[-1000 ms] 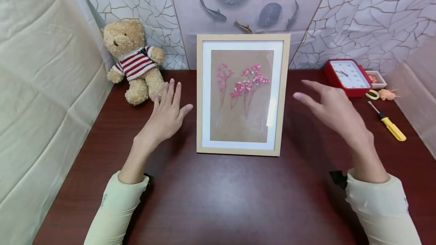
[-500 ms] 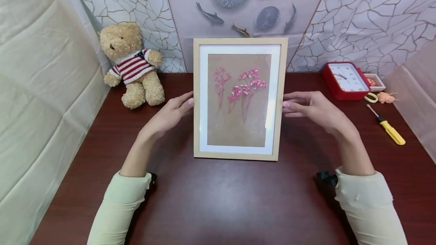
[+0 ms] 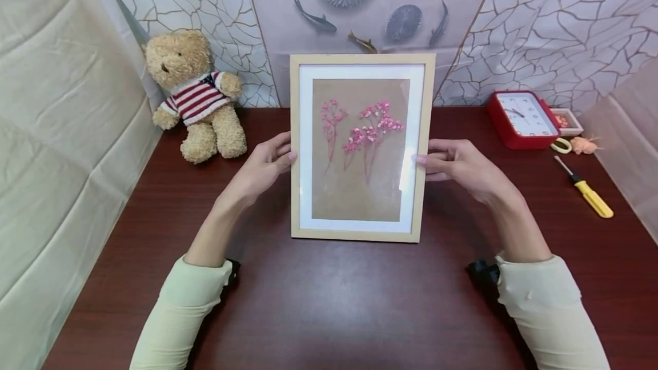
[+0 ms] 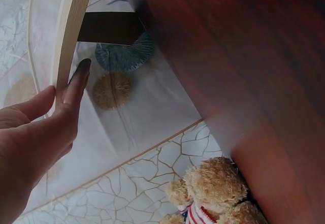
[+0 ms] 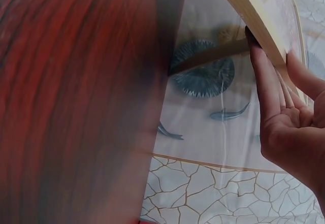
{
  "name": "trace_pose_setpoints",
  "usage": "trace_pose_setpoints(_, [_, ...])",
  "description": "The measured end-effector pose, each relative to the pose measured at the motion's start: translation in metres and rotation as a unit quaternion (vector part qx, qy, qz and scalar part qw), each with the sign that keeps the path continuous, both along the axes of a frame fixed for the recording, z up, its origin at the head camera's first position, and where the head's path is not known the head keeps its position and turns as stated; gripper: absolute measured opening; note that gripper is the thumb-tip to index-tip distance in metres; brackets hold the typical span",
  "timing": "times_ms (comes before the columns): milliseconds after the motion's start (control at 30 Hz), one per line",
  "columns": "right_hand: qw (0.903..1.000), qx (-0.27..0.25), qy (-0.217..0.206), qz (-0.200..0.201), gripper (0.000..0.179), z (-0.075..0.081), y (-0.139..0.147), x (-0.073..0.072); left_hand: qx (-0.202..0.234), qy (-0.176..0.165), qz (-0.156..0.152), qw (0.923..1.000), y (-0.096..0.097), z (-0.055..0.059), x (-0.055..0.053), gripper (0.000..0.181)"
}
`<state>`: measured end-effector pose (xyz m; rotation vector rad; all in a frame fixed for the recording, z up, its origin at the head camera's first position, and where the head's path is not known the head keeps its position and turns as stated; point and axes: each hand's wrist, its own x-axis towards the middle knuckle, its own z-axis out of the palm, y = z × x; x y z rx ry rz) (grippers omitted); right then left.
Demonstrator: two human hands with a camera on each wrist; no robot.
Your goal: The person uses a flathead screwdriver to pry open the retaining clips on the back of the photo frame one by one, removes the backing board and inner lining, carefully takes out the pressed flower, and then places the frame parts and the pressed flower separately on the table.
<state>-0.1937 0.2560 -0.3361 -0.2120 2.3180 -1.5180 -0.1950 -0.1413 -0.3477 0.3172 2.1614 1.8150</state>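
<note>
Fingers of the left hand (image 3: 261, 170) and right hand (image 3: 470, 169) pinch a pale-wood picture frame (image 3: 357, 190) with pink flowers (image 3: 375, 127). Beneath it lies a reddish-brown table (image 3: 339, 301); behind it, a fish-patterned backdrop (image 3: 380, 19).

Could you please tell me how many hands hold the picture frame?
2: the left hand grips the pale wooden rectangular picture frame at its left side, the right hand at its right.

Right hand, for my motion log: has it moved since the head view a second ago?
Yes: in the head view, the right hand has moved left, away from the red clock, and now holds the picture frame.
</note>
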Motion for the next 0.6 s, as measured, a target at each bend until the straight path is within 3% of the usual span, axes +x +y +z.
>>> trace_pose_setpoints(600, [0.9979,-0.018,0.061,-0.014,0.047,0.0093,-0.0033,0.0094,0.045,0.013,0.045,0.9979,0.0023,0.005,0.0053,0.056])
